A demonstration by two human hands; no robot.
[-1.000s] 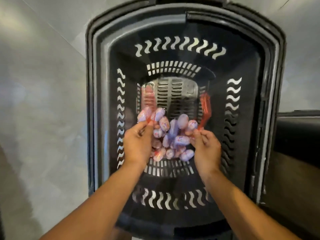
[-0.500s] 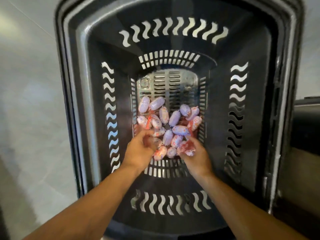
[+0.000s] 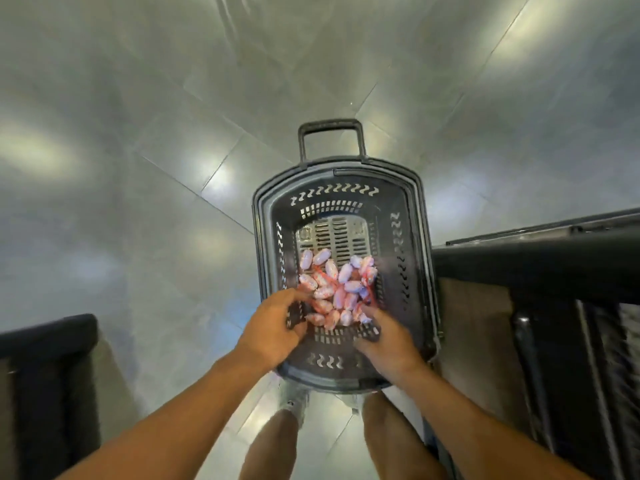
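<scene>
Dim, cool scene. Pale glare patches shone on the glossy floor (image 3: 214, 174) beyond the left hand (image 3: 273, 327) and right hand (image 3: 388, 341); both were motion-blurred, and frame edges bowed outward.

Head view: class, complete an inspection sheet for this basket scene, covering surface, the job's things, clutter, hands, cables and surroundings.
Surface: glossy grey tiled floor; the basket stands on it.
Job's things: black slotted basket with raised pull handle; a pile of pink-and-white wrapped pieces with red netting lies on its bottom, towards the near end.
Clutter: nothing seen.
Hands: left hand over the near rim, fingers loosely curled, nothing seen in them; right hand has fingertips at the pile's edge, grip unclear.
Cables: nothing seen.
Surroundings: dark fixture on the right, dark ledge on the left; shoes below the basket.
</scene>
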